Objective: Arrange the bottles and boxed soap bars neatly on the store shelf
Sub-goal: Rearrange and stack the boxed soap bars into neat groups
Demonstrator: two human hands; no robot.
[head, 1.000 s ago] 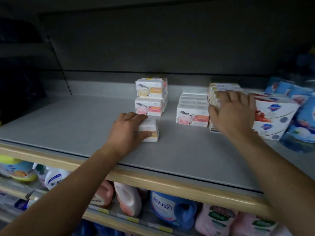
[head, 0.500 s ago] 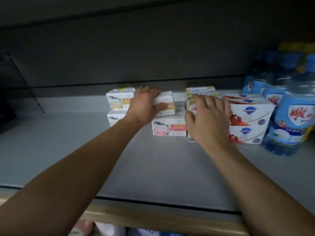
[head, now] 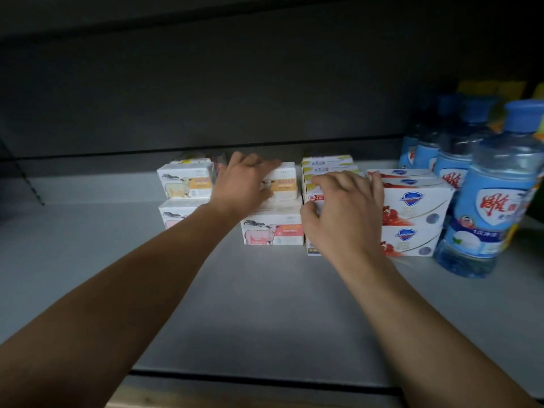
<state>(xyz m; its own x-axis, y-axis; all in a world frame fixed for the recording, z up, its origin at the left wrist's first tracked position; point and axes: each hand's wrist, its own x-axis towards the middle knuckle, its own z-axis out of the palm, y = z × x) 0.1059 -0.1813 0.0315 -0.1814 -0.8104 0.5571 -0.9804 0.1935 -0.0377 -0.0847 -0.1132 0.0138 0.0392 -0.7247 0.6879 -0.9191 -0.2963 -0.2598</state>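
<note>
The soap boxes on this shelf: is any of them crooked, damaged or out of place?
No damage or spill shows. One thing stands out: the orange-label soap box under the left hand sits on the pink-label box with its right end turned slightly back, not yet squared with the stack.

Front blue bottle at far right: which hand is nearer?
Right. The right hand rests on the yellow-topped boxes, with only the red-and-white soap boxes between it and the front blue bottle. The left hand holds an orange soap box further left.
</note>
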